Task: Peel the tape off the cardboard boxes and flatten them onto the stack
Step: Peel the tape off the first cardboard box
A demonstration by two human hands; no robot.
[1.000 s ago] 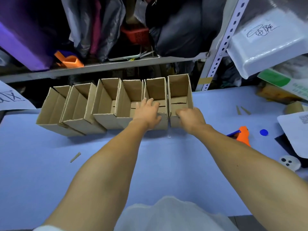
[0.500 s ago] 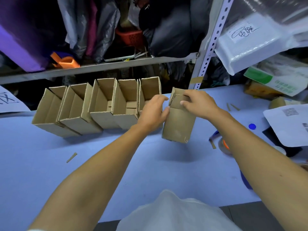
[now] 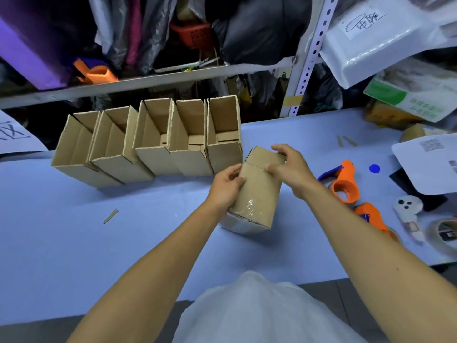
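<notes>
A small brown cardboard box [image 3: 259, 191] is held tilted above the blue table [image 3: 99, 243], its taped bottom end toward me, with clear tape [image 3: 248, 211] shining on it. My left hand [image 3: 226, 186] grips its left side. My right hand [image 3: 289, 167] grips its upper right edge near the folded flap. Behind stands a row of several open cardboard boxes [image 3: 153, 142] side by side, open tops facing me.
Two orange tape dispensers [image 3: 343, 184] and a tape roll [image 3: 445, 233] lie at the right, with papers [image 3: 430, 164] and a blue disc [image 3: 374, 168]. A metal shelf [image 3: 148, 80] full of bags rises behind the row. Cardboard scraps [image 3: 110, 216] lie on the table.
Both hands took the rightmost box out of the row, brought it toward me and tipped it so its taped bottom faces me. The camera view shifted slightly.
</notes>
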